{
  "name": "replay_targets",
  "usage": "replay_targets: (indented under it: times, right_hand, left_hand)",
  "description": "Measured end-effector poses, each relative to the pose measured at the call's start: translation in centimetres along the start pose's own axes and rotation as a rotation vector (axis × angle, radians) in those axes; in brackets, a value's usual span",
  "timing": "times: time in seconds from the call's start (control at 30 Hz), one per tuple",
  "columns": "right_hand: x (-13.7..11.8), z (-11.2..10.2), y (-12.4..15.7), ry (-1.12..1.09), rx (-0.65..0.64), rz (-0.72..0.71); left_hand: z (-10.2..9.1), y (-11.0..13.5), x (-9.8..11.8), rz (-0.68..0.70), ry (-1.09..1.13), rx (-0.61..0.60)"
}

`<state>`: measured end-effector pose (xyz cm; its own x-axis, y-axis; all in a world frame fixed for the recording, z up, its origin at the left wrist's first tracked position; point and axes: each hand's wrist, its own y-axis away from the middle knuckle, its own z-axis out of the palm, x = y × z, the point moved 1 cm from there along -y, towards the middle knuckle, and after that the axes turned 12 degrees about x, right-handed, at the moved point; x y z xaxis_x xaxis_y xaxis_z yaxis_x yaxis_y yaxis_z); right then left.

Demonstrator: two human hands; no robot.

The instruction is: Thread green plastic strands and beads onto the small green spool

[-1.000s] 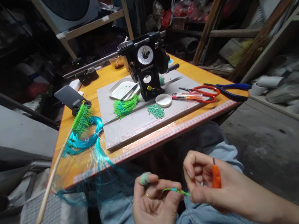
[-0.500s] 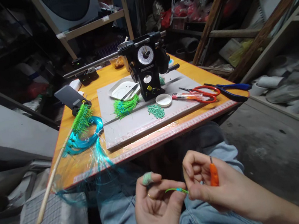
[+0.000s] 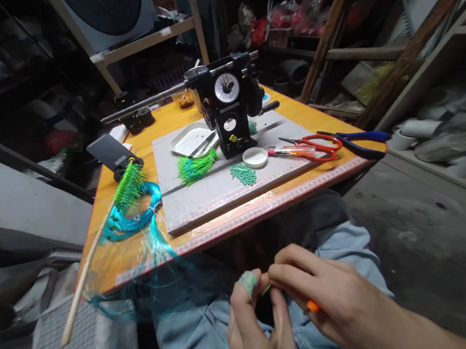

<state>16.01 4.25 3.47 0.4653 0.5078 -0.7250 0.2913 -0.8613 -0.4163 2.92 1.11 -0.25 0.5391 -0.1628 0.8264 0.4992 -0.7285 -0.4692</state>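
Note:
Over my lap, my left hand (image 3: 259, 331) is closed in a pinch on a thin green strand (image 3: 266, 289), with a pale green wrap (image 3: 248, 283) around one finger. Most of the strand is hidden by the fingers. My right hand (image 3: 335, 291) meets it there, fingertips against the strand's end. Tucked in the right hand is a small orange-handled tool (image 3: 313, 306), of which only the orange end shows. A bundle of similar green strands (image 3: 197, 167) with blue bits lies on the grey board (image 3: 202, 206), beside green beads (image 3: 243, 174) and a round white dish (image 3: 255, 157).
A black machine with a dial (image 3: 230, 106) stands on the board. Red-handled scissors (image 3: 321, 145) and blue pliers (image 3: 357, 142) lie at the right. Leftward are a wooden stick (image 3: 83, 271) bearing green strands, a blue line coil (image 3: 133, 221) and a phone (image 3: 110, 150).
Both hands have turned and drawn together, with the right hand now back-up. The green strand and the orange-handled tool, plain to see before, are now mostly covered by fingers.

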Motion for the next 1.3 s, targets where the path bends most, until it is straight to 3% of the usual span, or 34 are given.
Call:
replay_targets:
  times: [0.07,0.17,0.23,0.33,0.43,0.63,0.7,0.77,0.83,0.93,1.03,1.17,1.3]
  right_hand:
    - [-0.1,-0.3,0.1,-0.204,0.041,0.082]
    - [-0.2,-0.9,0.2,-0.575,0.031,0.335]
    - [-0.1,-1.2,0.0,-0.521,0.034,0.388]
    - [0.3,-1.6,-0.3,-0.172,0.091,0.131]
    - [0.9,-2.1,-0.1,0.019,0.149,-0.097]
    - [1.5,-3.3,0.3,0.170,0.049,-0.235]
    - [1.4,-3.5,0.2,0.173,0.043,-0.246]
    - [1.4,-3.6,0.1,0.193,0.037,-0.259]
    - [1.5,-3.8,0.0,0.217,0.026,-0.306]
    - [2.1,-4.1,-0.1,0.277,0.029,-0.354]
    - [2.5,-3.8,-0.1,0.337,0.067,-0.251]
    - [2.0,-2.6,-0.3,0.234,0.046,-0.071]
    - [0.9,-1.5,-0.6,0.029,-0.027,0.064]
  left_hand:
    - [0.0,-0.4,0.0,0.026,0.047,0.015]
    - [0.1,-1.0,0.2,0.065,0.138,0.081]
    - [0.2,-1.3,0.4,0.124,0.177,0.143]
    - [0.4,-1.3,0.8,0.202,0.268,0.204]
    - [0.3,-1.0,0.9,-0.030,0.411,0.113]
    - [0.1,-2.1,1.1,-0.619,0.854,-0.314]
    - [0.1,-2.7,1.3,-0.747,0.827,-0.368]
    - [0.2,-3.0,1.6,-0.774,0.704,-0.380]
    - [0.3,-3.0,1.6,-0.690,0.572,-0.373]
    - [0.3,-2.9,1.1,-0.448,0.458,-0.295]
    - [0.4,-2.7,0.4,-0.285,0.374,-0.209]
    - [0.5,-2.5,-0.1,-0.116,0.352,-0.126]
    - [0.4,-2.6,-0.2,0.137,0.343,-0.173]
